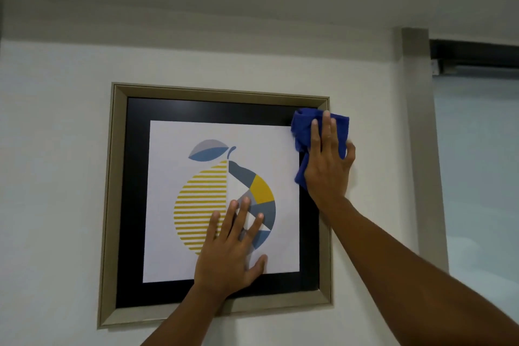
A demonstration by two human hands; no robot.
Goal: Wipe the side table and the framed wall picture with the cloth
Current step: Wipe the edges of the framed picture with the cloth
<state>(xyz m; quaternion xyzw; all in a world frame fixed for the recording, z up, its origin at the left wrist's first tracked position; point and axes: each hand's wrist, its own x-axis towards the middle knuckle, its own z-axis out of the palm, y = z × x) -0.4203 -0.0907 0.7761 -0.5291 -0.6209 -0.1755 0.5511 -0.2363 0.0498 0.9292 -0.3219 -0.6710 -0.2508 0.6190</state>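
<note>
Here the left hand (pixel 230 255) is lying flat on the glass of the framed picture (pixel 216 202), low in the middle, with its fingers (pixel 247 205) spread open and holding nothing. To the right, the right hand (pixel 328 160) is pressing the blue cloth (pixel 303 123) onto the top right corner of the picture, fingers out flat over it. The unwiped part is lying to the left and below the cloth, so the right hand is nearer. The white wall (pixel 56 149) is all around. The side table is not in view.
</note>
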